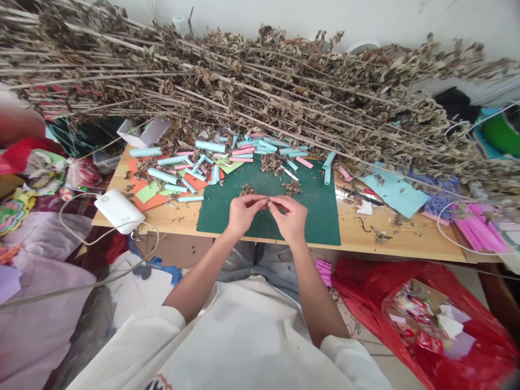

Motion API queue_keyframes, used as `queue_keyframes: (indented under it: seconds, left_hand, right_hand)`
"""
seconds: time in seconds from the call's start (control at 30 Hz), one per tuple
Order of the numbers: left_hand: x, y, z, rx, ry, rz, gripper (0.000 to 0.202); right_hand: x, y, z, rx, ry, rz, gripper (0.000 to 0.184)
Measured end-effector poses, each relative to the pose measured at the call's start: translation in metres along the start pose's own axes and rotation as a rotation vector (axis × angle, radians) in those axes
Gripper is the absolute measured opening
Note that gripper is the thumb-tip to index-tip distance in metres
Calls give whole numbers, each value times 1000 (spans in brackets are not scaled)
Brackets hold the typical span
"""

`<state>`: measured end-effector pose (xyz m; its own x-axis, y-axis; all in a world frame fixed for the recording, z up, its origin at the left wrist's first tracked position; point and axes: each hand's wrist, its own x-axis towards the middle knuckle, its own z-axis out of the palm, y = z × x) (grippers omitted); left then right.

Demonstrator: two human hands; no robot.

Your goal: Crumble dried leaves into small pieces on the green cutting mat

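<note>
My left hand [245, 213] and my right hand [291, 215] meet fingertip to fingertip over a green cutting mat [317, 222]. Both are closed in a pinch on a small bit of dried leaf [268, 200], mostly hidden by the fingers. Just beyond them on the mat lie small clumps of crumbled dried leaf, one clump [247, 189] behind my left hand and another clump [292, 187] behind my right. A larger heap of dried leaf [271, 162] sits farther back, beside a thin white paper roll [290, 173].
Long dried leafy stalks [227, 81] spread across the back. Blue paper tubes [162, 175] and pink ones lie at the left and rear of the wooden table [426, 238]. A white power bank [119, 211] with a cable rests left. A red plastic bag [365, 276] of litter stands right.
</note>
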<state>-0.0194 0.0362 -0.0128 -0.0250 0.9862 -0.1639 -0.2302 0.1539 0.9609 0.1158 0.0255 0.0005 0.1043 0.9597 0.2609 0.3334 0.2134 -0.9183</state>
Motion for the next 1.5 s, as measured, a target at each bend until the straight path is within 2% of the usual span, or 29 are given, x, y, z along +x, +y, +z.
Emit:
queue_keyframes:
  seconds: [0.13, 0.23, 0.3, 0.4, 0.57, 0.63, 0.7, 0.77, 0.83, 0.9, 0.97, 1.1, 1.2, 1.33, 1.5]
  left_hand:
    - [0, 1, 0, 214, 11, 115, 22]
    - [2, 5, -1, 230, 41, 131, 21]
    - [3, 6, -2, 210, 31, 104, 22]
    - [5, 5, -2, 239, 13, 96, 20]
    - [1, 4, 0, 306, -40, 171, 24]
    - [-1, 7, 0, 359, -47, 213, 21]
    - [-1, 10, 0, 400, -18, 251, 17]
    - [0, 12, -3, 409, 21, 259, 15]
    - [3, 15, -8, 421, 40, 260, 15]
    - [7, 17, -13, 476, 48, 307, 14]
    - [10, 19, -15, 576, 27, 410, 14]
    - [16, 19, -14, 827, -163, 572, 22]
    - [19, 17, -13, 926, -236, 620, 27]
    - [21, 18, -19, 934, -192, 650, 30]
    - [21, 21, -28, 957, -102, 635, 27]
  right_hand:
    - [2, 1, -2, -124, 47, -39, 12]
    - [4, 5, -5, -101, 65, 22, 14]
    - [5, 7, -6, -33, 27, 46, 18]
    - [6, 5, -7, 10, -62, 5, 25]
    - [6, -2, -7, -110, -105, -91, 17]
    - [6, 0, -6, -112, -76, -60, 14]
    - [6, 6, -4, -68, 6, 18, 13]
    - [7, 12, -2, 6, 90, 107, 14]
    - [9, 16, -2, 63, 118, 153, 17]
    - [11, 17, -2, 46, 97, 132, 18]
    - [13, 15, -3, -18, 48, 68, 19]
    - [14, 16, -5, -107, -96, -2, 23]
    - [13, 22, -8, -110, -80, 63, 26]
    - [12, 27, -14, -195, -38, 99, 25]
    - [16, 24, -13, -408, -140, -20, 22]
